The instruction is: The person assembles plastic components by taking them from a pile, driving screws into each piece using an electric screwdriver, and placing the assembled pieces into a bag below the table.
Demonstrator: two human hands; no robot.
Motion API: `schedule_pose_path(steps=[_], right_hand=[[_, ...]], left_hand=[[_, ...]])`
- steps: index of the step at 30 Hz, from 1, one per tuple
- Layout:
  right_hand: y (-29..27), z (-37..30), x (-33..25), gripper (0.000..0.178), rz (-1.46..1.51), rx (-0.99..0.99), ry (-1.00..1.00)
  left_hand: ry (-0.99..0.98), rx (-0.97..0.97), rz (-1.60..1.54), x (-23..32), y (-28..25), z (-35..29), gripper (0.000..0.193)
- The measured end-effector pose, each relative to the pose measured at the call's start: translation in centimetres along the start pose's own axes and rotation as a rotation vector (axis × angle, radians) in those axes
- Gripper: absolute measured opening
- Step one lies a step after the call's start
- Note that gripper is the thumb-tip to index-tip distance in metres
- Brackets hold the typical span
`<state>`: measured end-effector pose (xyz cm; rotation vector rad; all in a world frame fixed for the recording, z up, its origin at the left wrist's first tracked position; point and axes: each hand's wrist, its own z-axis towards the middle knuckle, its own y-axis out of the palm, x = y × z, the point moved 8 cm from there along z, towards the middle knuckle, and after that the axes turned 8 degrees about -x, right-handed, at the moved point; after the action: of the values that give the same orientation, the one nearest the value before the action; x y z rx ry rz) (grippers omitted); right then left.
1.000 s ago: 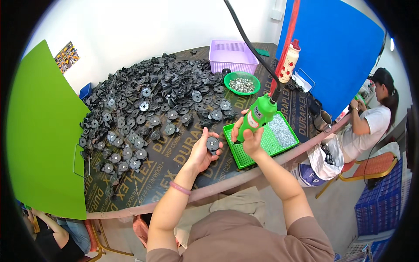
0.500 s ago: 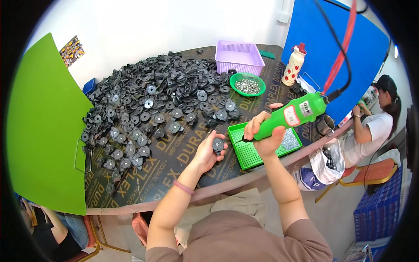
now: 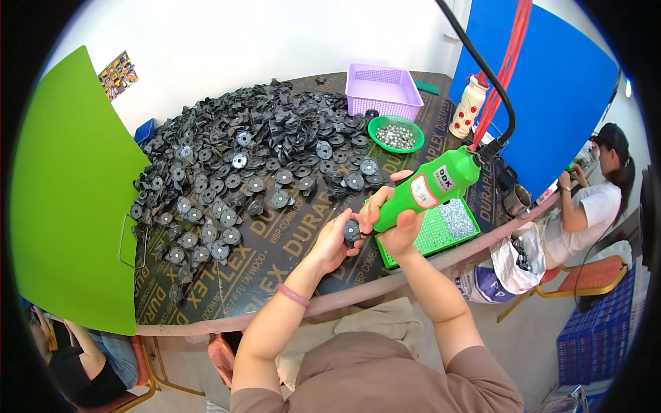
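My left hand (image 3: 332, 242) is closed around a small black round plastic part (image 3: 352, 231), held above the table near its front edge. In my right hand (image 3: 398, 237) is a green electric screwdriver (image 3: 428, 187), fingers wrapped round its body, with a black cable and red cord running up from its rear end. Its front end points left and meets the black part; the exact contact is hidden by my fingers. Partly beneath my right hand lies a green perforated tray (image 3: 432, 226) with small silvery screws (image 3: 456, 217) at its right end.
A large heap of similar black parts (image 3: 241, 151) covers the table's left and back. Behind the tray are a green bowl (image 3: 372, 129) of metal pieces, a lilac basket (image 3: 384, 104) and a bottle (image 3: 468, 110). Green (image 3: 76, 199) and blue (image 3: 544, 89) panels flank the table; a co-worker (image 3: 585, 199) sits right.
My right hand has brought the screwdriver left and down until its front end meets the part. My left hand has shifted slightly right and turned the part more edge-on.
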<state>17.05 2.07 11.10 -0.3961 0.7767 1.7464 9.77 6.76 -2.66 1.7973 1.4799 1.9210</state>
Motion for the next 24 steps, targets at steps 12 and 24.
schedule_pose_path(steps=[12, 24], right_hand=[[1.1, -1.2, 1.8, 0.068, 0.022, 0.003, 0.032], [-0.5, -1.6, -9.8, 0.074, -0.008, -0.061, -0.371]], left_hand=[[0.063, 0.125, 0.009, 0.2, -0.4, -0.4, 0.024], [0.062, 0.049, 1.309, 2.0, 1.5, -21.0, 0.027]])
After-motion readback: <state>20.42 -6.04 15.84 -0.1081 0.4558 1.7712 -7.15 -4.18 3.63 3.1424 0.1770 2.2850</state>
